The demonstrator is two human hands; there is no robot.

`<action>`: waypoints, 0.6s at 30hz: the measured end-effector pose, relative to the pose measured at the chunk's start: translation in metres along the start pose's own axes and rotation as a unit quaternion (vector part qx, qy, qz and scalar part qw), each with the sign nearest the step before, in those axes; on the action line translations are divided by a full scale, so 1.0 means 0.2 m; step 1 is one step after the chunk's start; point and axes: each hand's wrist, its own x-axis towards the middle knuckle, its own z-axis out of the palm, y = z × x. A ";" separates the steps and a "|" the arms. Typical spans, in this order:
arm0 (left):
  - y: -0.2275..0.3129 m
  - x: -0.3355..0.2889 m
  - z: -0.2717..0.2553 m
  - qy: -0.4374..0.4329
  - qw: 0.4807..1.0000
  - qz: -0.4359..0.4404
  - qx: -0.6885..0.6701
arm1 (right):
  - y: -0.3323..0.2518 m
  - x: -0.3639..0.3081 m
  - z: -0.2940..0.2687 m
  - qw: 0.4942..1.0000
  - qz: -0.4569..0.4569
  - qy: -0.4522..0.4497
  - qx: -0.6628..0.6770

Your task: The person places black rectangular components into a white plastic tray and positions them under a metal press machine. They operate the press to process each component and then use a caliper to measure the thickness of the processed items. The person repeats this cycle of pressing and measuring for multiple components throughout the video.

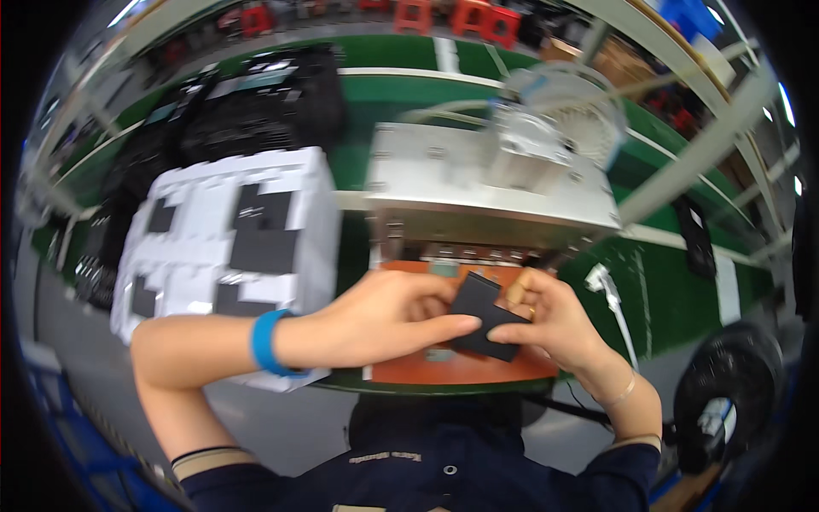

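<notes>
Now, fingers: I see two hands, left hand (384, 314) and right hand (554, 322), pinching one black plate (474, 307).
Board (414, 370): one, orange, beneath.
Machine (444, 175): one.

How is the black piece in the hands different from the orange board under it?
Colour: the black piece is dark all over, while the orange board is bright.
Size: the black piece is much smaller than the orange board.
Place: the black piece is held up, tilted, between the left hand and right hand; the orange board lies below them.
Both look flat.
</notes>
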 end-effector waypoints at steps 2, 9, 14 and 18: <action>-0.18 -0.01 0.06 0.001 0.975 0.088 -0.204 | -0.02 0.04 0.12 0.998 -0.004 -0.027 0.058; -0.20 -0.53 -0.51 0.371 0.924 0.081 -0.037 | -0.09 0.35 0.46 0.950 -0.249 -0.051 -0.181; -0.49 -0.73 -0.85 0.500 0.865 -0.037 -0.013 | 0.00 0.69 0.75 0.827 -0.417 -0.038 -0.374; -0.72 -0.63 -0.90 0.564 0.808 -0.087 0.146 | -0.01 0.78 0.83 0.826 -0.350 -0.023 -0.440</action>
